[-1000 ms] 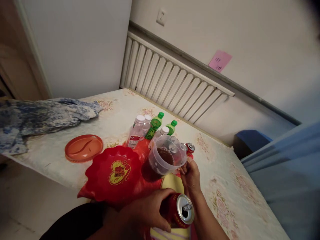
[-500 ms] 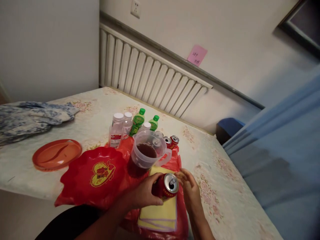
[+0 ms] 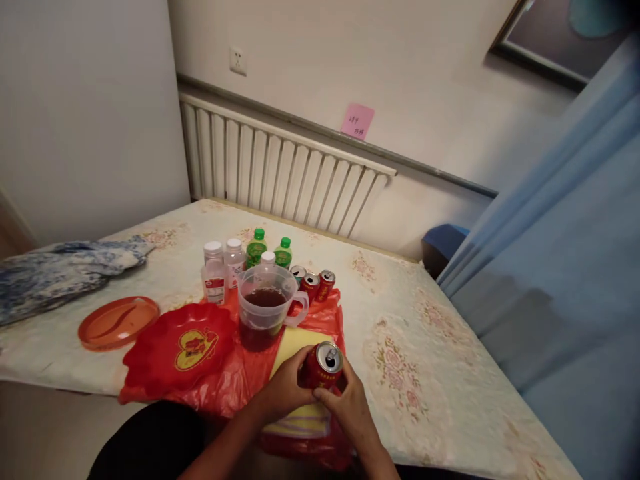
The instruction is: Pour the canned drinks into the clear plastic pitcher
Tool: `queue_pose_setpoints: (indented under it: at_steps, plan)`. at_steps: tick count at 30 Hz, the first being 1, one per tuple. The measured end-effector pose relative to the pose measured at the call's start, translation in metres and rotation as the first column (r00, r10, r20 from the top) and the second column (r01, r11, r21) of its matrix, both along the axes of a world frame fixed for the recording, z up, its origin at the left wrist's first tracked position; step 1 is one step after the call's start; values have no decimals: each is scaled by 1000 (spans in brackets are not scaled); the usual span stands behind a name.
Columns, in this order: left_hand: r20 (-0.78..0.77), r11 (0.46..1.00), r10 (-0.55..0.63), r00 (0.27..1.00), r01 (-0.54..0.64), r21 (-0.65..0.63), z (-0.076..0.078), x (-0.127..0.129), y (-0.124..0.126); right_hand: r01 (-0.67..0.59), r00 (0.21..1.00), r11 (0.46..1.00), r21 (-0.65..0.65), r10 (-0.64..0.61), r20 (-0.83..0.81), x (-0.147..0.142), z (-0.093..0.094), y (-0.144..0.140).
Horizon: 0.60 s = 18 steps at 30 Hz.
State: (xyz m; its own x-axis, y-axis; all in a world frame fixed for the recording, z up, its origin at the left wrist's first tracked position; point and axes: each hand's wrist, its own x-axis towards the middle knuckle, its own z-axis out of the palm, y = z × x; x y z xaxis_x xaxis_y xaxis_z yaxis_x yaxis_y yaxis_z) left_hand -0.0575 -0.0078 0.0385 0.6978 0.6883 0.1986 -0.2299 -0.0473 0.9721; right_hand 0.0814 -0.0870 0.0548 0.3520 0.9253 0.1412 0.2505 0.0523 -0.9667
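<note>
An opened red drink can [image 3: 321,375] is held upright between my two hands. My left hand [image 3: 286,388] wraps its left side, and my right hand [image 3: 351,405] grips its right side, thumb across the front. Beneath the can lie yellow cloths [image 3: 293,347] with purple edging, on a red plastic bag [image 3: 235,377]. Just beyond stands a clear plastic measuring jug [image 3: 267,310], part filled with dark brown liquid, its handle to the right. A scalloped red plate [image 3: 155,353] with a yellow heart print sits left of the jug.
Behind the jug stand white-capped bottles [image 3: 214,277], green-capped bottles [image 3: 257,248] and several opened cans [image 3: 326,285]. An orange lid-like dish [image 3: 117,325] and a bunched blue-and-white cloth [image 3: 75,270] lie on the left of the flowered tablecloth [image 3: 400,360]. A blue curtain [image 3: 540,233] hangs at right.
My right hand, apart from the can before, has closed on its right side. My left hand keeps its hold. The view has shifted, tilting less.
</note>
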Motion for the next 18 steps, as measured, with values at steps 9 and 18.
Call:
queue_pose_setpoints:
  at_steps: [9,18]
  plan:
    - [-71,993,109,992,-106,46,14,28,-32,94,995,995,43,-94,14,19,19,-19]
    - [-136,979,177,975,-160,127,34,44,-51,4,995,999,44,0,-100,44,35,-38]
